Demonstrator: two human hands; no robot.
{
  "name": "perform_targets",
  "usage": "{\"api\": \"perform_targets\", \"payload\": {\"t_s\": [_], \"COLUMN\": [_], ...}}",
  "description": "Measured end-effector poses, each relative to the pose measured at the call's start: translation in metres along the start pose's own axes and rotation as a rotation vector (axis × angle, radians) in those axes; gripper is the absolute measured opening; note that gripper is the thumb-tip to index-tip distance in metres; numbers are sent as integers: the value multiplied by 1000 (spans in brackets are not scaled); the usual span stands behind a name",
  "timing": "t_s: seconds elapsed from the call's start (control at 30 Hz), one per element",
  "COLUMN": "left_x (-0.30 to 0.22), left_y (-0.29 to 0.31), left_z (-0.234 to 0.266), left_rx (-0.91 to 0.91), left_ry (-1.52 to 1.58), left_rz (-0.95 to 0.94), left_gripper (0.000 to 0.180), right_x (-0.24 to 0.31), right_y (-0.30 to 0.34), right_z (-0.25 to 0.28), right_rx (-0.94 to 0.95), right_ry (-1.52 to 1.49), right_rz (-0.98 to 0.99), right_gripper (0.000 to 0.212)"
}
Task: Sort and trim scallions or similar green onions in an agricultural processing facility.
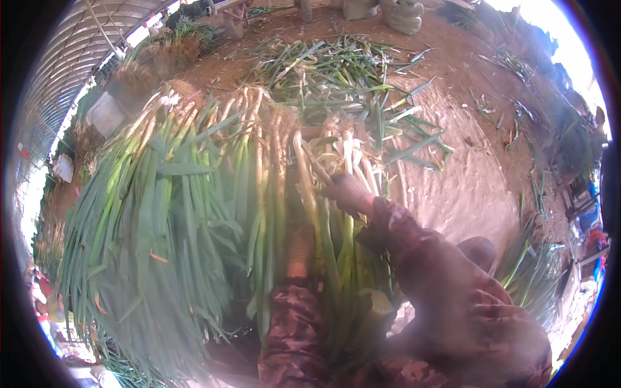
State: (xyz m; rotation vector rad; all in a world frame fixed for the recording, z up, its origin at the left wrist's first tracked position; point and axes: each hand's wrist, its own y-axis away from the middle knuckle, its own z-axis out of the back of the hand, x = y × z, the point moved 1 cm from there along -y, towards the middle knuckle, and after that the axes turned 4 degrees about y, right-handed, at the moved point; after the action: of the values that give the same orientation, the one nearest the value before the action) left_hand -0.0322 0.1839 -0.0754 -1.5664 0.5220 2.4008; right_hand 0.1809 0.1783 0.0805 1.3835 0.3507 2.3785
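A thick row of long green onions (174,213) lies side by side, pale root ends away from me and green leaves toward me. My right hand (349,194) is closed around a slim tan stalk, seemingly of a green onion (317,165), that slants up to the left. Beside it are several whiter, cleaner stems (349,149). My left hand (299,249) reaches in low among the stalks, just left of a pale-stemmed green onion (304,181). Its fingers are blurred and partly hidden, so their grip does not show.
Loose leaves and trimmings (349,55) are heaped beyond the row. A brown sheet (453,187) covers the ground at right. More onions (537,278) lie at the far right. White sacks (105,115) stand at left, and a full sack (402,16) at the back.
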Motion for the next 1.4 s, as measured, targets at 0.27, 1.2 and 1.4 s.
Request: {"api": "perform_targets", "payload": {"t_s": [0.27, 1.2, 1.4], "left_x": [-8, -95, -62], "left_y": [23, 23, 54], "left_z": [-6, 65, 59], "left_rx": [22, -94, -87], "left_ry": [-134, -287, 14], "left_rz": [61, 97, 127], "left_gripper": [42, 55, 53], "right_x": [-16, -19, -33], "right_y": [16, 199, 216], "right_z": [-17, -24, -36], "right_rx": [-23, 11, 58], "right_ry": [-180, -32, 188], "right_rz": [-61, 145, 125], "right_gripper": [33, 37, 33]}}
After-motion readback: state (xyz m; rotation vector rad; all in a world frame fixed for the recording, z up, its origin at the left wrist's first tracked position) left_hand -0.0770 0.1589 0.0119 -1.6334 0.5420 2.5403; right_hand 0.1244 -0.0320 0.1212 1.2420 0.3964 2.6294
